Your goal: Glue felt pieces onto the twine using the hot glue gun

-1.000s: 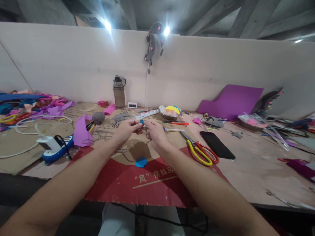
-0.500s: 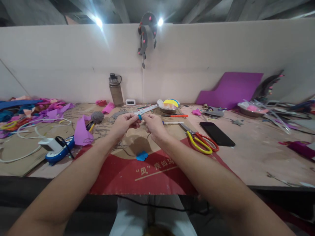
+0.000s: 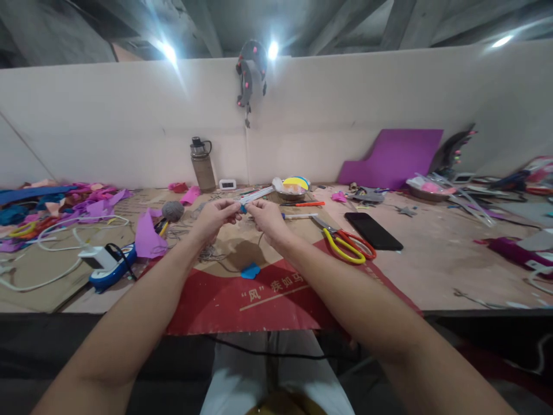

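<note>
Over the middle of the table, my left hand [image 3: 219, 218] and my right hand [image 3: 268, 219] meet with fingertips pinched together. Between them is a small blue felt piece [image 3: 243, 208], mostly hidden by the fingers. A thin grey strand hangs below my right hand. Another blue felt piece [image 3: 250, 271], with a scalloped edge, lies below the hands on the red and brown cardboard [image 3: 207, 305]. Grey yarn lies loose left of my left hand, near a yarn ball [image 3: 173, 211]. Scissors [image 3: 345, 245] with red and yellow handles rest to the right of my right hand.
A black phone [image 3: 374, 231] lies right of the scissors. Behind the hands stand a bottle [image 3: 202, 167], a small white device [image 3: 227, 184] and a bowl [image 3: 290, 195]. At left are a blue power strip [image 3: 112, 274], white cables and felt scraps [image 3: 95, 202].
The camera view has tilted up and turned slightly right. Both hands stay together around the blue felt piece, with only slight finger movement.
</note>
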